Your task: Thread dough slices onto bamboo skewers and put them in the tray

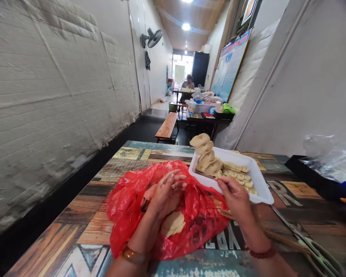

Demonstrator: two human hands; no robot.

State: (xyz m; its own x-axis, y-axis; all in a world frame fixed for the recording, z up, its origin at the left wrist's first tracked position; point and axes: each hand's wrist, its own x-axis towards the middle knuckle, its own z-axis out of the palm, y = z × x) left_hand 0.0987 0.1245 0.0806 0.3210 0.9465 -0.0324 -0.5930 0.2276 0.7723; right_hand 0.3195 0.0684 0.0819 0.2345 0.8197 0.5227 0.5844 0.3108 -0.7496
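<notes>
My left hand [168, 192] is over an open red plastic bag [127, 192], its fingers stretched out and apart, with nothing visible in them. Round, pale beige slices [173, 224] lie in the bag beside that wrist. My right hand [236, 196] is closed in a pinch at the near rim of a white plastic tray [258, 173]. From its fingertips a thin skewer [210, 177] seems to run up to a slanting row of beige slices [207, 156], which stands partly above the tray's left rim. More threaded slices [239, 177] lie flat in the tray.
Several thin wooden sticks [288, 241] lie under my right forearm. Scissors [311, 246] with pale green handles are at the right. A black tray [305, 173] with clear plastic stands at the right edge. Beyond the table are a wooden bench [167, 126] and a seated person [188, 82].
</notes>
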